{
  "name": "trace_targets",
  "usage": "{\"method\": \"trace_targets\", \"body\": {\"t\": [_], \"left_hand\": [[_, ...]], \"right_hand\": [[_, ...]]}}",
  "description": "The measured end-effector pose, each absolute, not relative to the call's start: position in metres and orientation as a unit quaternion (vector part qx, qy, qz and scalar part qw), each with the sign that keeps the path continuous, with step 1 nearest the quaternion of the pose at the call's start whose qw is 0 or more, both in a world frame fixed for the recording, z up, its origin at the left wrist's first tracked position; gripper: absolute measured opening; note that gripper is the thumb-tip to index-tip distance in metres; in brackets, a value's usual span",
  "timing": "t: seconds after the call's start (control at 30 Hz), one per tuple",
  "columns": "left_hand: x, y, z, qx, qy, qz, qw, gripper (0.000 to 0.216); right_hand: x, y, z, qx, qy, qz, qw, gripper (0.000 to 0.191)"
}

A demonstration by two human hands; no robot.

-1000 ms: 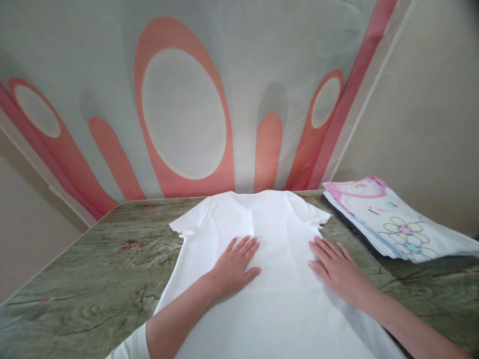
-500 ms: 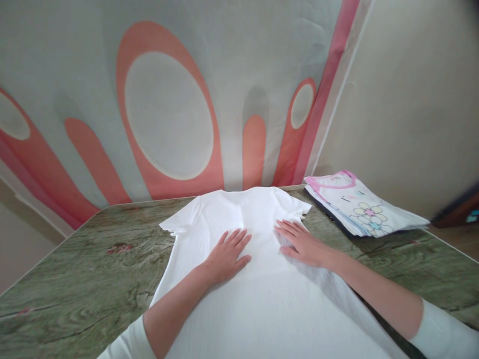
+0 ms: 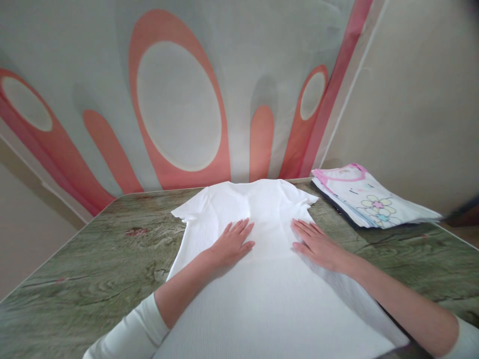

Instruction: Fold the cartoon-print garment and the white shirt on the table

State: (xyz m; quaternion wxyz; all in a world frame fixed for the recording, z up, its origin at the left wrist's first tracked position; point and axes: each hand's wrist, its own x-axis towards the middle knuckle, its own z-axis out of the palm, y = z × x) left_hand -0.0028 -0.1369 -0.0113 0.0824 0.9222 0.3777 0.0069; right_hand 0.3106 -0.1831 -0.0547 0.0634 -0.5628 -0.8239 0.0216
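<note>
A white short-sleeved T-shirt point(image 3: 269, 289) lies spread out, its neckline toward the wall and its lower part running down to the bottom of the view. My left hand point(image 3: 232, 243) rests flat on the left of its chest, fingers spread a little. On the right side, close to the shirt's edge, lies my right hand point(image 3: 318, 244), palm down with its fingers stretched out. Neither hand grips the cloth. Soft creases run across the upper chest and near the right sleeve.
The shirt lies on a table point(image 3: 112, 269) with a wood-grain top. At the back right sits a stack of folded clothes point(image 3: 377, 199), the top one white with pink trim and flowers. Behind the table stands a wall panel point(image 3: 239, 99) with coral shapes.
My right hand has slid outward over the shirt, so the hands are farther apart. The camera view has shifted slightly, showing more of the shirt's lower right corner.
</note>
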Motion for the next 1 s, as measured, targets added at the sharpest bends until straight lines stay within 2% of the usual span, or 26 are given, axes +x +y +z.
{"method": "trace_targets", "body": {"t": [0.33,0.5,0.67,1.0], "left_hand": [[-0.091,-0.221,-0.005,0.909,0.413,-0.013,0.054,0.055],[-0.135,-0.250,-0.004,0.899,0.436,0.007,0.042,0.056],[-0.142,-0.234,-0.004,0.891,0.452,0.042,0.013,0.051],[-0.085,-0.168,-0.025,0.860,0.507,0.036,-0.046,0.056]], "right_hand": [[0.329,-0.226,-0.046,-0.556,-0.826,0.018,0.087,0.058],[0.316,-0.254,-0.020,-0.479,-0.868,0.083,0.103,0.049],[0.308,-0.240,-0.023,-0.495,-0.855,0.090,0.128,0.052],[0.302,-0.180,-0.066,-0.593,-0.803,0.007,0.061,0.060]]}}
